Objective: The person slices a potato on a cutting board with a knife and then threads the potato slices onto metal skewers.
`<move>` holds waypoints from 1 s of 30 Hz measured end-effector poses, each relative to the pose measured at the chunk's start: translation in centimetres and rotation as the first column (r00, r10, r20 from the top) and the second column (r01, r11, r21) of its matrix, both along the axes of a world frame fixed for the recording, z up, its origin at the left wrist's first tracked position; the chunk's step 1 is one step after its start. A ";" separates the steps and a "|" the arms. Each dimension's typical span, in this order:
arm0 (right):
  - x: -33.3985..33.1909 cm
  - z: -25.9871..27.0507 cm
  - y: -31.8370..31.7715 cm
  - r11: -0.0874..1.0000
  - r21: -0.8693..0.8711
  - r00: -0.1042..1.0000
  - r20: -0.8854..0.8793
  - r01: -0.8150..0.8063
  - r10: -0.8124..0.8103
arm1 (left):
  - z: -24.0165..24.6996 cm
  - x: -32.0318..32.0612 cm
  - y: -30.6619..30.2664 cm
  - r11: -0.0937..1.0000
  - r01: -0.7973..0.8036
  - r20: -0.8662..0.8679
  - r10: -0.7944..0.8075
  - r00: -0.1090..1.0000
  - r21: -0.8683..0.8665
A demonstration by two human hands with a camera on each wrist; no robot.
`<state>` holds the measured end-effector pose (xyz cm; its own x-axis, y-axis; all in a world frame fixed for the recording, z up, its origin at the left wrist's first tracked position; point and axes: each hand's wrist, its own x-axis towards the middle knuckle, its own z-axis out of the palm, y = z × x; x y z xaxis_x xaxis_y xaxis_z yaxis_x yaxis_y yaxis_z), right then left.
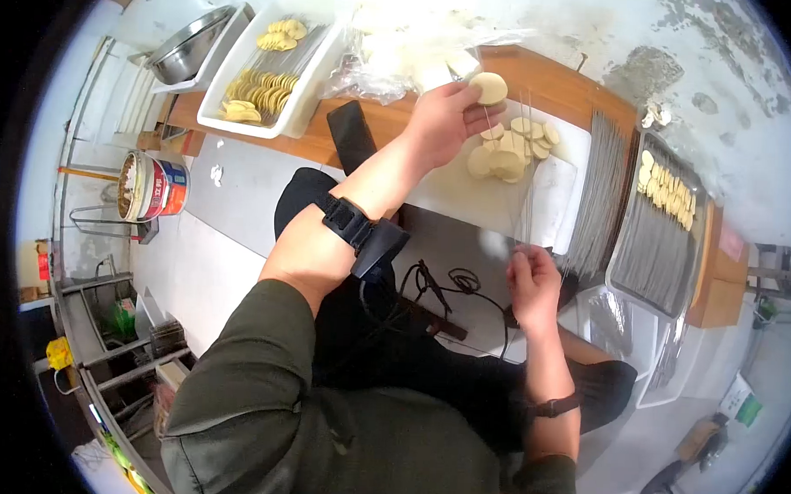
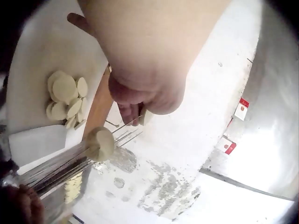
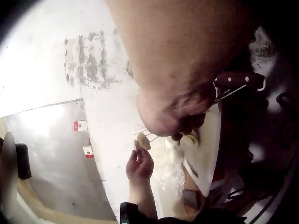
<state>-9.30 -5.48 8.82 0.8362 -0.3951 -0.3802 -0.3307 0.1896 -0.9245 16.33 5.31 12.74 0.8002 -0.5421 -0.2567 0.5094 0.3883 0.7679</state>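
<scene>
My left hand (image 1: 443, 125) is raised over the far edge of the cutting board (image 1: 445, 186), pinching a pale round slice (image 2: 145, 116) that looks like potato. Another such slice (image 2: 100, 143) is on the thin metal skewers (image 1: 528, 195), close to the left fingers. My right hand (image 1: 534, 285), near the board's front edge, grips the lower ends of these skewers, which point up toward the left hand. A loose pile of slices (image 1: 505, 164) lies on the board between the hands. Beside it rests a cleaver (image 1: 551, 200) with a broad blade; its riveted handle (image 3: 240, 80) shows in the right wrist view.
Bare skewers (image 1: 596, 193) lie in a row right of the board. A metal tray (image 1: 652, 256) farther right holds skewered slices, as does a white tub (image 1: 210, 119) at the left. Plastic bags (image 1: 384, 68) lie at the back. A phone-like black object (image 1: 351, 134) sits near my left forearm.
</scene>
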 end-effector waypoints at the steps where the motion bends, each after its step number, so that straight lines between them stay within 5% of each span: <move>1: 0.0 -0.3 0.0 1.000 -0.001 1.000 0.010 0.007 -0.007 | 0.1 0.0 0.1 1.000 0.004 0.001 -0.004 1.000 -0.009; 30: -0.1 -0.3 -0.2 0.997 0.058 0.999 0.005 0.045 -0.045 | 0.4 -0.8 -0.6 0.998 0.031 0.070 -0.034 0.997 0.049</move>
<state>-9.42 -5.65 8.47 0.8204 -0.4097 -0.3988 -0.3153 0.2578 -0.9133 15.48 4.68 13.15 0.7996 -0.5563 -0.2263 0.4645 0.3342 0.8201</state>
